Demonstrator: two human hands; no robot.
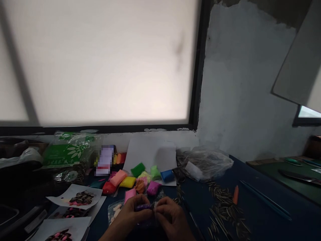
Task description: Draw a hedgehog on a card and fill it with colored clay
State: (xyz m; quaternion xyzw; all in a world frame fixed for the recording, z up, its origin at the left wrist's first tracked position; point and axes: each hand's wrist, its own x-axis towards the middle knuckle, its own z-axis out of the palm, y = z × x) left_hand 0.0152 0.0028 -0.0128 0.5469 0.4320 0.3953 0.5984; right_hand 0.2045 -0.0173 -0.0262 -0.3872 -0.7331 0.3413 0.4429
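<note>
At the bottom middle, my left hand is closed around a small purple clay packet. My right hand pinches the clear wrapper at the packet's right end, its fingertips close to those of the left. Part of the packet is hidden by my fingers. Just beyond my hands lie more soft packets, among them a yellow packet, a magenta packet, a blue packet and a dark green packet. Beside my left wrist is a clear bag with pale pieces.
Striped sunflower seeds are scattered at right, with an orange stick and blue tweezers. Paper sheets with seed-and-pink pieces lie left. Behind are a phone, a green-printed bag and a plastic bag of seeds.
</note>
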